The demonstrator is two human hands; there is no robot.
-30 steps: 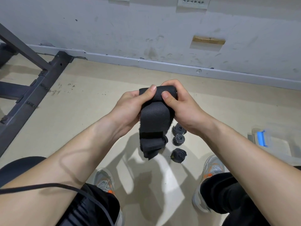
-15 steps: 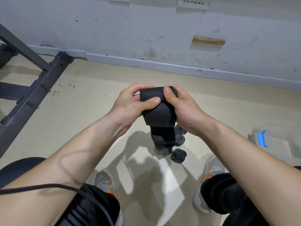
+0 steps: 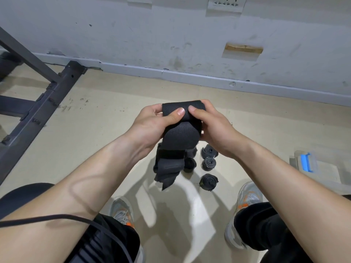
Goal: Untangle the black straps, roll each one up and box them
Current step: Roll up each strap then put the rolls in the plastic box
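Here, the black strap (image 3: 180, 137) is grasped at its rolled top by both grips. The left grip (image 3: 152, 126) is clenched round it with the thumb pressed on the front, and it is pinched just beside by the right grip (image 3: 214, 130). The loose tail is left hanging toward six o'clock, above the floor (image 3: 114, 103). Four rolled straps (image 3: 209, 164) are seen at five o'clock and the clear box (image 3: 305, 164) at three. Against half a second ago, the tail is seen lower, and a fourth roll is uncovered.

Scuffed white wall (image 3: 171, 35) with grey baseboard (image 3: 190, 75), beige floor (image 3: 106, 114), dark metal frame (image 3: 47, 95) at left.
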